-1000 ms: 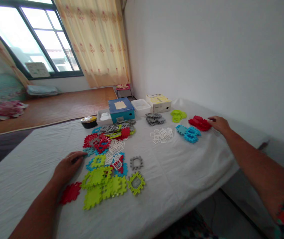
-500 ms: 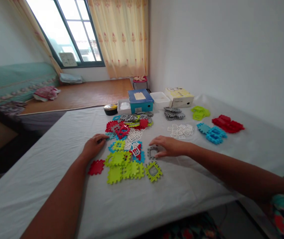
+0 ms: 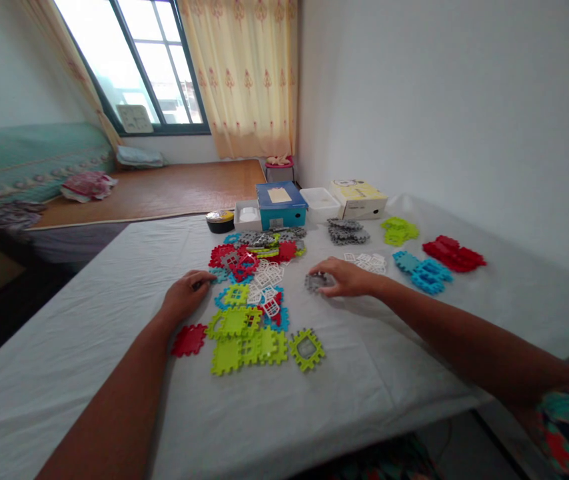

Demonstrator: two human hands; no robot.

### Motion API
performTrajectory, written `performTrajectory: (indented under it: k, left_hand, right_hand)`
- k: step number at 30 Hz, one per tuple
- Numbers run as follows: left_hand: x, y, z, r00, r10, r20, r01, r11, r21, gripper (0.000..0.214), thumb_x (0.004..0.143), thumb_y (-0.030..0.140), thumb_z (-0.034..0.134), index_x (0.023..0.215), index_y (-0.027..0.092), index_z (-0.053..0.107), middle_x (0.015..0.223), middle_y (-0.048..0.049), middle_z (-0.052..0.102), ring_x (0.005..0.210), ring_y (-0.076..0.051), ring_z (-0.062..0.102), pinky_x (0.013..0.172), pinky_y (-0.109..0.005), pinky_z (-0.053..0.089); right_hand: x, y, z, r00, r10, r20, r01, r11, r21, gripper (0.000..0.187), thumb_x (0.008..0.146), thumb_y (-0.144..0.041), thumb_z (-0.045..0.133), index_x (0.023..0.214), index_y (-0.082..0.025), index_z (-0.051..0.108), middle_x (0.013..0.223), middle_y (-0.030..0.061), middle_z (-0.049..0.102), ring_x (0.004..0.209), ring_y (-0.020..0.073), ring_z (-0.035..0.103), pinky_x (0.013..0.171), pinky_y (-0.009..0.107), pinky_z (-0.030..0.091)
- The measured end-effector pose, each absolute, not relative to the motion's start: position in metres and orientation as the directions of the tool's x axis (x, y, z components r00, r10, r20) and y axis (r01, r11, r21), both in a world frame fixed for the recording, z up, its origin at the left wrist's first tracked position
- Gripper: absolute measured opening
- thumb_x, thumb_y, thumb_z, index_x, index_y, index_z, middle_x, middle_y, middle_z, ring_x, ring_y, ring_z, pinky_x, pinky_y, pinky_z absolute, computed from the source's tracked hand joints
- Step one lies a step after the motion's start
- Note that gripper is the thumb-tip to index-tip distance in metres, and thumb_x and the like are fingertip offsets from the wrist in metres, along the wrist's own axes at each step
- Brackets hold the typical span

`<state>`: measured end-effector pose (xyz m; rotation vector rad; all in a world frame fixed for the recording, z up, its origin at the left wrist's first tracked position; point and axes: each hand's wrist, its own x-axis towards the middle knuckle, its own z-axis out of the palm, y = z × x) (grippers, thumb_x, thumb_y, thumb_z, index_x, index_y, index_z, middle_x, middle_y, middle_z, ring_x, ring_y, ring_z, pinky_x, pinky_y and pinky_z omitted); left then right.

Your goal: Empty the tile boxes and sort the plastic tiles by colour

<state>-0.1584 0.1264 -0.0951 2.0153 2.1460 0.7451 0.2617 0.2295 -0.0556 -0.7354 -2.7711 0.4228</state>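
My right hand (image 3: 345, 277) pinches a grey square building piece (image 3: 314, 283) with a notched edge and an open middle, between thumb and fingers just over the cloth. My left hand (image 3: 187, 293) rests on the table, fingers loosely bent and thumb apart, its fingertips at the edge of a light-blue piece (image 3: 220, 275) in the mixed pile. Beside that pile lie white lattice pieces (image 3: 267, 273). Several lime-green pieces (image 3: 227, 357) overlap in front, with a lime-green frame (image 3: 307, 349) at their right and a red piece (image 3: 189, 340) at their left.
Sorted by colour on the right are grey pieces (image 3: 347, 231), white lattices (image 3: 372, 263), green pieces (image 3: 399, 231), blue pieces (image 3: 429, 275) and red pieces (image 3: 452, 254). Behind stand a blue box (image 3: 281, 205), a white tub (image 3: 320, 203) and a yellow-white box (image 3: 359, 200).
My right hand has taken up the grey square piece and moved it away from me and slightly right, toward the white lattices. My left hand has stayed nearly in place.
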Motion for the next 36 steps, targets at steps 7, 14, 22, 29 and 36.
performTrajectory:
  k: [7,14,22,29,36]
  left_hand:
    - [-0.159,0.127,-0.096,-0.120,0.959,0.256,0.904,-0.001,0.427,0.036,0.078,0.037,0.046,0.098,0.024,0.073,0.109,-0.0045,0.069,0.099,-0.023,0.065,0.091,-0.035,0.049]
    - [-0.161,0.127,-0.101,-0.134,0.953,0.270,0.885,-0.007,0.465,0.033,0.078,0.036,0.047,0.096,0.025,0.073,0.107,-0.0025,0.069,0.096,-0.021,0.065,0.092,-0.033,0.049]
    - [-0.161,0.128,-0.103,-0.148,0.951,0.272,0.890,0.008,0.456,0.033,0.078,0.033,0.047,0.095,0.026,0.073,0.107,-0.0023,0.069,0.097,-0.021,0.065,0.090,-0.033,0.050]
    - [-0.160,0.127,-0.103,-0.125,0.948,0.291,0.878,-0.031,0.477,0.032,0.078,0.032,0.047,0.095,0.026,0.073,0.107,-0.0018,0.069,0.097,-0.020,0.065,0.093,-0.033,0.049]
    - [-0.160,0.128,-0.103,-0.137,0.951,0.277,0.879,-0.012,0.476,0.031,0.078,0.031,0.047,0.094,0.026,0.073,0.107,-0.0020,0.069,0.098,-0.020,0.064,0.092,-0.033,0.049]
  right_hand:
    - [0.284,0.315,-0.055,-0.518,0.810,0.273,0.796,0.574,-0.192,0.035,0.081,-0.039,0.062,0.108,-0.018,0.071,0.100,0.0075,0.074,0.089,0.0215,0.067,0.082,0.031,0.050]
    - [0.249,0.329,-0.054,-0.493,0.821,0.287,0.863,0.502,0.047,0.040,0.083,-0.044,0.057,0.115,-0.022,0.068,0.114,0.0096,0.070,0.108,0.0274,0.059,0.087,0.037,0.047]
    - [0.235,0.369,-0.048,-0.446,0.871,0.208,0.894,0.421,0.154,0.045,0.086,-0.050,0.052,0.118,-0.021,0.066,0.112,0.0129,0.070,0.107,0.0291,0.059,0.085,0.038,0.045]
    - [0.219,0.371,-0.059,-0.545,0.826,0.143,0.825,0.497,0.270,0.039,0.091,-0.043,0.049,0.119,-0.021,0.065,0.122,0.0146,0.066,0.118,0.0320,0.048,0.093,0.047,0.039]
    - [0.217,0.368,-0.066,-0.522,0.839,0.155,0.853,0.514,0.095,0.033,0.092,-0.026,0.046,0.112,-0.016,0.070,0.115,0.0184,0.068,0.119,0.0333,0.049,0.098,0.048,0.037]
